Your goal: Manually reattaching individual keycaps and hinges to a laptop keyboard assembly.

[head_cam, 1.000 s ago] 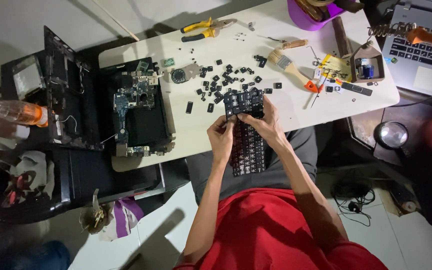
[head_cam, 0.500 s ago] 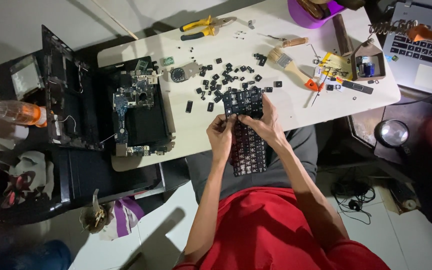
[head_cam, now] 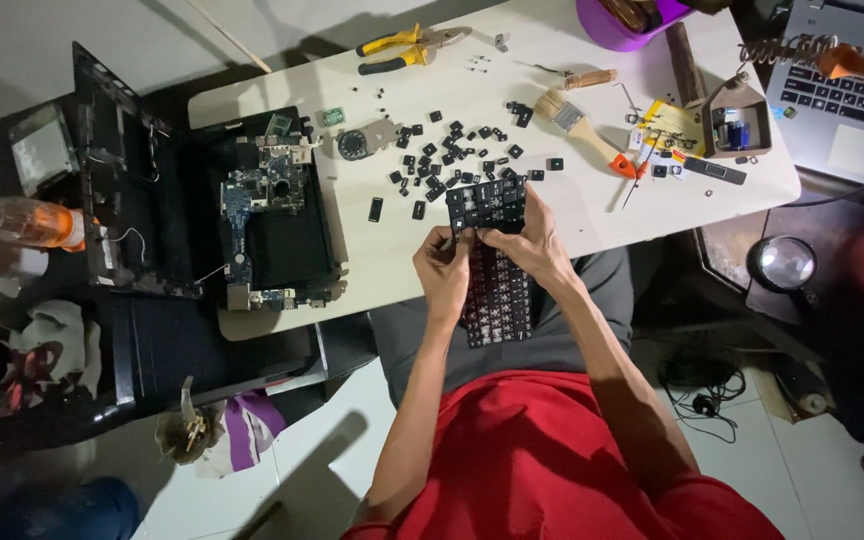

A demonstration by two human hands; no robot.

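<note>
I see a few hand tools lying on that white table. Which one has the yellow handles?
The pliers at the table's far edge: two yellow grips, metal jaws. The paintbrush has a pale wooden handle with an orange tip, and the small tool beside it has a plain wooden handle.

A white tabletop (head_cam: 592,215) with rounded corners spans the upper middle of the frame. Pale floor tiles (head_cam: 812,480) show at the lower right and lower left. A dark stand (head_cam: 152,350) sits at the left. The light is dim, with deep shadows along the right edge.
</note>
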